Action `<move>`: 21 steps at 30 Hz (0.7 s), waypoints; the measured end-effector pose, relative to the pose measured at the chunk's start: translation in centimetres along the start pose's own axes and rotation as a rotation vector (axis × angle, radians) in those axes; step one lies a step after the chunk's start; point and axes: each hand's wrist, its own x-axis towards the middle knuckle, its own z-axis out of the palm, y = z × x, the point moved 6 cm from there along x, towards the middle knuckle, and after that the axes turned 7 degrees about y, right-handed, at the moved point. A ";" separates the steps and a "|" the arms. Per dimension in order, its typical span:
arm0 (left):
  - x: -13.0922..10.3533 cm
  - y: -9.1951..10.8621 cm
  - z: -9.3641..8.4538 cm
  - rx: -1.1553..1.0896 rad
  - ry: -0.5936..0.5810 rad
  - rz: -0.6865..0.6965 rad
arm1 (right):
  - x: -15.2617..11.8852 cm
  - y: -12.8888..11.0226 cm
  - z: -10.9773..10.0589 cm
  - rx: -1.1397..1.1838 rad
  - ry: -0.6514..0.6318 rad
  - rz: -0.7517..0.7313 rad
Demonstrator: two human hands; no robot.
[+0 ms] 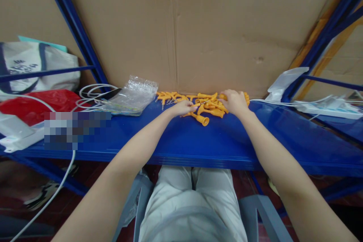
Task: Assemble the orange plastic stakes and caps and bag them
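A pile of orange plastic pieces [210, 106], some with metal spirals, lies on the blue shelf [215, 141] against the cardboard. My left hand [183, 108] is at the pile's left part, its fingers bent together over an orange piece; what they grip is too small to make out. One orange piece with a round, flared end [203, 120] lies just in front of it. At the pile's right end, my right hand [235, 102] curves over more orange pieces, fingers wrapped round one of them. More spirals show at the far left of the pile.
Clear plastic bags [136, 96] and coiled white cables [92, 96] lie to the left, beside a red bag [53, 102] and a canvas bag [56, 66]. White power strips [329, 106] sit at right. Blue posts [72, 26] and cardboard [212, 34] bound the shelf.
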 end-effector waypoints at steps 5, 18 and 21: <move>-0.1 0.0 0.4 -0.003 -0.021 -0.001 | 0.0 5.8 -2.3 -0.010 0.108 0.325; -0.2 0.2 0.3 0.044 -0.007 0.000 | -2.2 14.4 2.7 -0.033 -0.282 0.661; 0.1 0.0 0.0 0.069 0.026 0.045 | -2.1 15.0 3.5 -0.013 -0.233 0.634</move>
